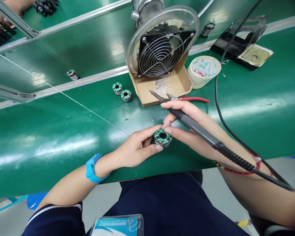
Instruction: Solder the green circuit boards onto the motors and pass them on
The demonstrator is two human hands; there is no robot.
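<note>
Near the table's front edge stands a small round motor [162, 141] with a green ring-shaped circuit board on top. My left hand [134, 148] grips it from the left, thumb at its near side and forefinger at its far side. A soldering iron [199, 127] lies across my right hand [195, 134], its tip pointing up and left over the cardboard box. The fingertips of that same hand touch the board's right rim. A thin solder wire [64, 93] stretches from the upper left to the back of my left hand; whether the fingers hold it is hidden.
Ahead are a fume fan [159, 55], a cardboard box [147, 100] with metal clippings, and red-handled pliers [194, 99]. A tape roll [199, 77] and soldering stand [236, 49] are at right. Two motors [121, 91] stand left. Another person's hand [8, 11] shows top left.
</note>
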